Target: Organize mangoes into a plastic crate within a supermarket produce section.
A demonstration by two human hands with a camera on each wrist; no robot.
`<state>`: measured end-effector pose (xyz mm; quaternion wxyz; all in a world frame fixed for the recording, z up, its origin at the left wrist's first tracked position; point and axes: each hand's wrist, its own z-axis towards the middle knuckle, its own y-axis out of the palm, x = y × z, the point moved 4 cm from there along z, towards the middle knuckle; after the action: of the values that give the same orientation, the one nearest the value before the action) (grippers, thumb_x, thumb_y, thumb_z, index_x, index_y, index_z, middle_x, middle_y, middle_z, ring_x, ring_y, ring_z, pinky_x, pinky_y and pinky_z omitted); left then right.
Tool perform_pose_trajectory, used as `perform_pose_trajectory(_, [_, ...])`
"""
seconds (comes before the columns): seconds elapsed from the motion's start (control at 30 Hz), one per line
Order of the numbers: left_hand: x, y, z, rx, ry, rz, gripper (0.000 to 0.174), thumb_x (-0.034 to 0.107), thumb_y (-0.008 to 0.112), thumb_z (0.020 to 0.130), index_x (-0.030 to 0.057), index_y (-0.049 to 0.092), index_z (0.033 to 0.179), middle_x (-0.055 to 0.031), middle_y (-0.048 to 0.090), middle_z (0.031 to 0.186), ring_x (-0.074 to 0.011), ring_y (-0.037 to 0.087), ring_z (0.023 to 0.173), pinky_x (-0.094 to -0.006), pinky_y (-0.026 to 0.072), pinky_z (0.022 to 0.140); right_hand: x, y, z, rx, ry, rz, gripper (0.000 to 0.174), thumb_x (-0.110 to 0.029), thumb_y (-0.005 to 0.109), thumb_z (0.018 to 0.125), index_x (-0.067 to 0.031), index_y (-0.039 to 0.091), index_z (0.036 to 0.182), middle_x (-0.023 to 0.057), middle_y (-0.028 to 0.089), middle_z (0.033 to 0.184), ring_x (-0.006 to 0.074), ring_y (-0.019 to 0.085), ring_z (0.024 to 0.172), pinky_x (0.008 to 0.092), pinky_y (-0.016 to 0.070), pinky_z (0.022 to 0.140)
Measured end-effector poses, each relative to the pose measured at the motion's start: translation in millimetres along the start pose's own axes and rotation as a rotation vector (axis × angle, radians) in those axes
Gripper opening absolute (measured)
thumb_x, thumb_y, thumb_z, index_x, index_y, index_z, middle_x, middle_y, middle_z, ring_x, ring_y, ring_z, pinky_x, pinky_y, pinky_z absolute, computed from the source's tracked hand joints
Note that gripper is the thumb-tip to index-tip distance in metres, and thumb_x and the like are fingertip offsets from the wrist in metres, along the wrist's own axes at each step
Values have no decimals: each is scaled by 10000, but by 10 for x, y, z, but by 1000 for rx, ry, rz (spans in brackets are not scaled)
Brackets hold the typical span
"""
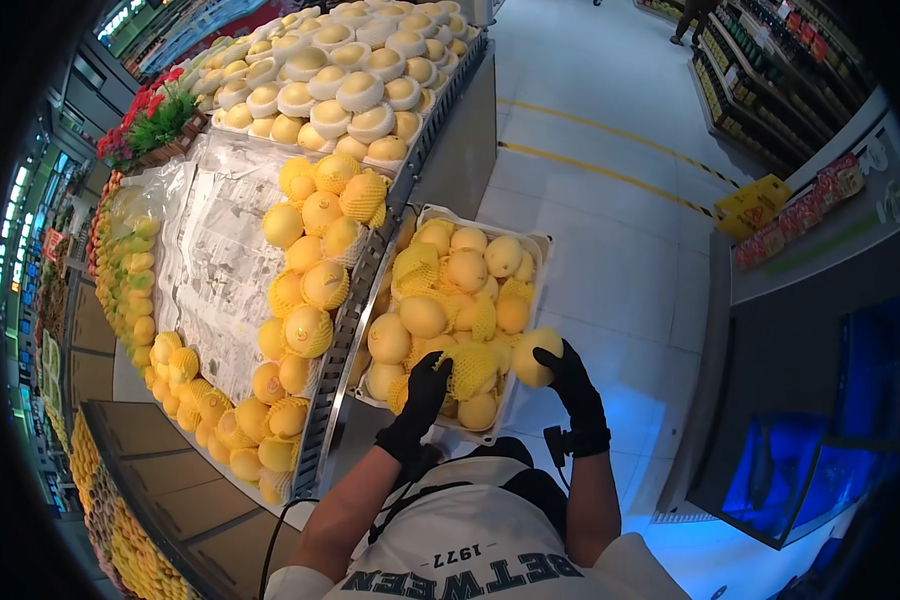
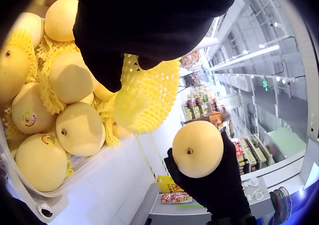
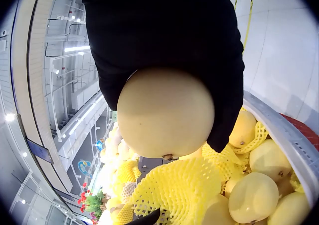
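In black gloves, both hands are over a white crate (image 1: 542, 262) of yellow melons. My right hand (image 1: 576, 388) grips a bare, round yellow melon (image 1: 532, 358) at the crate's right edge. Its stem spot shows in the left wrist view, where the fingers curl round the melon (image 2: 198, 149). My left hand (image 1: 424, 396) pinches the edge of a yellow foam net sleeve (image 1: 473, 368). The net (image 2: 149, 98) hangs with its mouth spread wide, and no fruit shows in it. In the right wrist view the net (image 3: 184, 187) lies just beyond the held melon.
Left of the crate, a sloped display stand bears netted yellow melons (image 1: 308, 331) along its edge, around a paper-lined area (image 1: 220, 270). White-netted fruit (image 1: 358, 92) is heaped at its far end. A yellow floor sign (image 1: 754, 206) and a blue-lit tank (image 1: 780, 470) stand to the right.
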<state>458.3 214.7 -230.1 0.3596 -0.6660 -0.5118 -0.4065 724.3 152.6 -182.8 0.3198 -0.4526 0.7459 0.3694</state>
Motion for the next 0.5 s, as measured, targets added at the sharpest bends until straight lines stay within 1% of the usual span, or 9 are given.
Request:
perform_pose_trajectory(0.07, [-236, 50, 204, -16, 45, 11, 316, 180, 630, 927, -53, 612, 1141, -93, 667, 983, -149, 615, 855, -283, 499, 753, 5, -4, 28, 5, -5, -18, 592, -348, 743, 826, -45, 513, 1280, 83, 608, 1121, 202, 618, 1002, 357, 545, 802])
perform_pose_trajectory(0.17, [-207, 161, 345, 5, 78, 158, 303, 168, 612, 936, -54, 605, 1143, -99, 672, 981, -159, 617, 854, -293, 500, 763, 18, 2, 86, -9, 0, -40, 597, -351, 746, 824, -41, 513, 1278, 85, 608, 1122, 202, 617, 997, 359, 542, 805])
perform_pose_trajectory(0.27, [200, 383, 332, -30, 110, -14, 238, 124, 595, 945, -61, 612, 1094, -66, 661, 967, -120, 605, 852, -269, 490, 752, -10, 30, 124, 25, -20, -23, 604, -347, 754, 817, -25, 515, 1269, 90, 619, 1101, 203, 618, 990, 354, 536, 815])
perform_pose_trajectory(0.37, [279, 534, 509, 8, 0, -45, 212, 101, 587, 946, -53, 612, 1089, -62, 660, 952, -128, 609, 858, -269, 498, 742, 0, -16, 340, 91, -98, -110, 580, -335, 760, 813, -53, 531, 1265, 74, 617, 1100, 181, 616, 994, 339, 545, 809])
perform_pose_trajectory(0.47, [259, 694, 779, -25, -20, -179, 212, 75, 585, 943, -40, 594, 1122, -68, 650, 973, -133, 610, 859, -264, 514, 739, -10, -69, 668, 185, -136, -122, 572, -336, 764, 809, -55, 540, 1254, 80, 621, 1097, 185, 625, 989, 332, 550, 792])
perform_pose_trajectory(0.5, [271, 775, 839, -61, -57, -308, 219, 64, 589, 939, -37, 586, 1133, -69, 646, 987, -133, 609, 868, -263, 519, 743, -62, -65, 749, 209, -145, -101, 567, -334, 765, 808, -50, 543, 1247, 85, 626, 1086, 190, 635, 965, 330, 554, 772])
